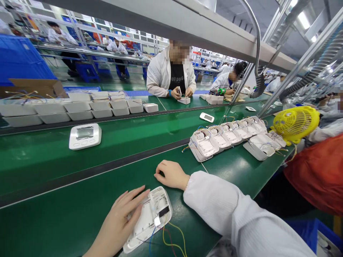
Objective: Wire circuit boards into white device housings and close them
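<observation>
Casing point(138, 226): white, open-faced, coloured wires point(173, 244) | left hand point(124, 214): spread atop | right hand point(173, 174): half-curled

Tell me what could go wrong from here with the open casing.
The loose wires trailing from the open casing onto the bench might snag or get pinched. Only the left hand is at the casing, the right hand being apart from it, so it could slide if a wire were tugged.

Cannot see part of white casing point(147, 220) under left hand point(124, 210), nor yellow wires point(183, 237) or blue bin point(310, 229) past bottom edge.
</observation>
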The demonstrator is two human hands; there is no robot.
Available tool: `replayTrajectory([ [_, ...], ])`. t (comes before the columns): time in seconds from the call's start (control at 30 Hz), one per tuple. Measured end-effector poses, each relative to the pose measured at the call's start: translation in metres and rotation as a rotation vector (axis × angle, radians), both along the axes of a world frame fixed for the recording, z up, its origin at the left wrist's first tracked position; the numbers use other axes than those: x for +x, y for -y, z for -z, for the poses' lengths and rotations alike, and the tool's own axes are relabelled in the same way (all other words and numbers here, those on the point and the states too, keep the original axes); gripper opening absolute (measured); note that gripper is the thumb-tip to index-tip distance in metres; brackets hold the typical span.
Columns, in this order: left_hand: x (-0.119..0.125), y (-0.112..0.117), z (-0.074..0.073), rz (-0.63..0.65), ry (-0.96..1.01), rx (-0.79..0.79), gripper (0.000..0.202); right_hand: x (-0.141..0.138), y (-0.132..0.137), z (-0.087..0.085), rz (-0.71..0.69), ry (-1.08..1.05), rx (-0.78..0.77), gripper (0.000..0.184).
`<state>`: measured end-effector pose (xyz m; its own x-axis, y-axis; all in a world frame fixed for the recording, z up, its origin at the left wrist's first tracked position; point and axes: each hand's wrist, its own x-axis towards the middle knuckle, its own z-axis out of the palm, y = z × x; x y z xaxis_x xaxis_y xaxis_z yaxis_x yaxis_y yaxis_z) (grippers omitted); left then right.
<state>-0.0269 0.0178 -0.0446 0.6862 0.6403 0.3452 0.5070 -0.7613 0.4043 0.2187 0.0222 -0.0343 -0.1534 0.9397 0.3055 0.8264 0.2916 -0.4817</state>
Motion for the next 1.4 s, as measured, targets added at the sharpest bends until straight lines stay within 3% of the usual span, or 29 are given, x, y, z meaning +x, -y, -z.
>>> replayTrajectory([
  [0.37, 0.0031, 0.0008, -0.0044, -0.034, -0.017, -0.03, 0.036, 0.0093, -0.0046, 0.0055, -0.071, -0.011, 0.01, 0.017],
  [0.87, 0.0009, -0.0006, -0.0008, -0.035, -0.015, -0.076, 0.036, 0.009, -0.0019, 0.0012, -0.081, -0.047, -0.006, 0.005],
  [1.4, 0.0007, -0.0003, -0.0017, -0.023, -0.032, -0.083, 0.037, 0.0087, -0.0015, 0.0005, -0.077, -0.067, -0.023, 0.005],
])
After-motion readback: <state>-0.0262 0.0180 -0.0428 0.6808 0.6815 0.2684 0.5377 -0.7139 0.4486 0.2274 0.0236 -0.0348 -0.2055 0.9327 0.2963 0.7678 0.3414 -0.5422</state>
